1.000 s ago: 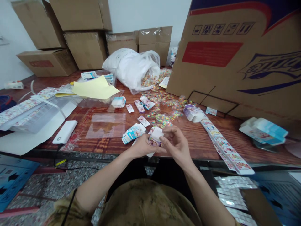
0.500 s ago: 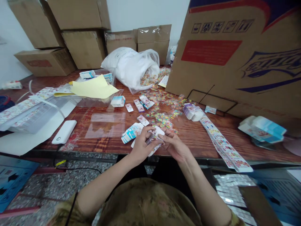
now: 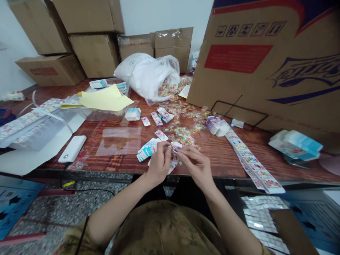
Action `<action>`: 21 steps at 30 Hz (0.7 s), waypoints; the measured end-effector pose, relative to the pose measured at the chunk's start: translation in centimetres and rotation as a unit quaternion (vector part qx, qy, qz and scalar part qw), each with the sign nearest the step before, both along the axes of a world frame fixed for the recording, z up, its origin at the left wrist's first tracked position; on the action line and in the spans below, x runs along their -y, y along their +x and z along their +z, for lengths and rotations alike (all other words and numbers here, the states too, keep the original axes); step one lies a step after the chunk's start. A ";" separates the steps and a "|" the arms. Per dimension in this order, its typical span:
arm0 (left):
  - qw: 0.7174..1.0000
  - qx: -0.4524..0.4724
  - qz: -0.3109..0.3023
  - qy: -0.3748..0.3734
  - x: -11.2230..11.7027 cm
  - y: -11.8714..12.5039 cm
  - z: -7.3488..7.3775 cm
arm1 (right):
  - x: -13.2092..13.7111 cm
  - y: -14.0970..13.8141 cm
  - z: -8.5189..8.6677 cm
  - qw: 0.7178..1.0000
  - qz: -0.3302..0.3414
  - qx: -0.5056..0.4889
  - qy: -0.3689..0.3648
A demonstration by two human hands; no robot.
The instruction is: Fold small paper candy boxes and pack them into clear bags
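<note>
Near the table's front edge, my left hand [image 3: 160, 163] and my right hand [image 3: 198, 165] meet with fingertips closed around a small white and purple box [image 3: 176, 145]. The fingers cover much of it. Beneath my hands lies a printed card strip [image 3: 173, 165], partly hidden. Left of my left hand is a pile of flat blue and white cartons [image 3: 147, 150], and a small printed box [image 3: 161, 135] lies just beyond. Many little clear packets with coloured bits [image 3: 184, 134] are spread beyond my right hand.
A white sack [image 3: 145, 76] spills packets at the back. On the right stand a large cardboard box [image 3: 239, 85], purple cartons [image 3: 217, 126] and a long printed strip [image 3: 249, 157]. Leftward lie a white power bank [image 3: 72, 148], a clear bag [image 3: 119, 141] and yellow paper [image 3: 106, 99].
The box has turned in my fingers and shows less of its white face. My right hand has shifted slightly, its fingers now reaching toward the box's near side.
</note>
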State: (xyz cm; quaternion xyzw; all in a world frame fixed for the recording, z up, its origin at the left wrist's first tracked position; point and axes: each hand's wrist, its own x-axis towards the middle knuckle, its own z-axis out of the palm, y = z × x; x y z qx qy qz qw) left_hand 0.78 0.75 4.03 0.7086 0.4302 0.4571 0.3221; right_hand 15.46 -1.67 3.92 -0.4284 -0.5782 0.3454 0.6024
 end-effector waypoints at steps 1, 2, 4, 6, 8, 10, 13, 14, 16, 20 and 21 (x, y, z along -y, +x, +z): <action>1.000 -0.006 -0.010 0.004 0.0 0.0 -0.1 | -0.1 0.0 -0.1 1.000 -0.010 -0.018 -0.018; 1.000 -0.010 -0.020 0.005 0.0 0.0 -0.1 | -0.1 -0.1 -0.2 0.998 -0.021 -0.039 -0.036; 0.999 -0.015 -0.032 0.009 0.0 0.0 -0.3 | -0.3 0.0 -0.5 0.994 -0.039 -0.074 -0.065; 0.999 -0.016 -0.036 0.009 0.0 0.0 -0.3 | -0.4 0.1 -0.7 0.992 -0.035 -0.088 -0.082; 0.999 -0.018 -0.040 0.003 0.0 0.0 -0.3 | -0.5 0.3 -0.7 0.991 -0.014 -0.095 -0.090; 0.999 -0.019 -0.046 -0.009 -0.1 0.0 -0.4 | -0.6 0.5 -0.8 0.990 0.004 -0.103 -0.097; 0.998 -0.008 -0.056 -0.028 -0.2 0.1 -0.3 | -0.7 0.7 -0.8 0.990 0.001 -0.104 -0.096; 0.998 -0.002 -0.058 -0.035 -0.3 0.1 -0.3 | -0.6 0.8 -0.8 0.992 -0.003 -0.092 -0.090; 0.997 0.011 -0.060 -0.045 -0.3 0.1 -0.2 | -0.4 0.9 -0.7 0.996 -0.004 -0.054 -0.065; 0.997 0.033 -0.056 -0.050 -0.2 -0.1 0.2 | 0.2 1.3 -0.5 0.999 0.037 0.017 -0.022; 0.997 0.035 -0.054 -0.051 -0.1 -0.1 0.2 | 0.3 1.3 -0.5 0.998 0.046 0.024 -0.020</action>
